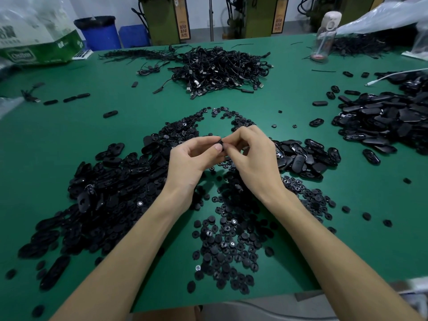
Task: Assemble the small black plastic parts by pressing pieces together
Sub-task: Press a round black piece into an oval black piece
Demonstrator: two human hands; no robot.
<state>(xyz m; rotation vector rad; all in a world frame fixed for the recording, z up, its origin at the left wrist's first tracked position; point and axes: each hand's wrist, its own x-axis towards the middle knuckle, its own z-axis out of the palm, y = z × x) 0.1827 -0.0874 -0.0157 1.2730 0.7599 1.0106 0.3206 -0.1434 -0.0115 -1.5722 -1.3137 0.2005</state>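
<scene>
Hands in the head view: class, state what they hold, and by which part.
The left hand and the right hand pinch one small black part between fingertips, left hand on its left side, right hand on its right.

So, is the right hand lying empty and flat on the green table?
No, the right hand is raised above the piles and pinches a small black part together with the left hand.
</scene>
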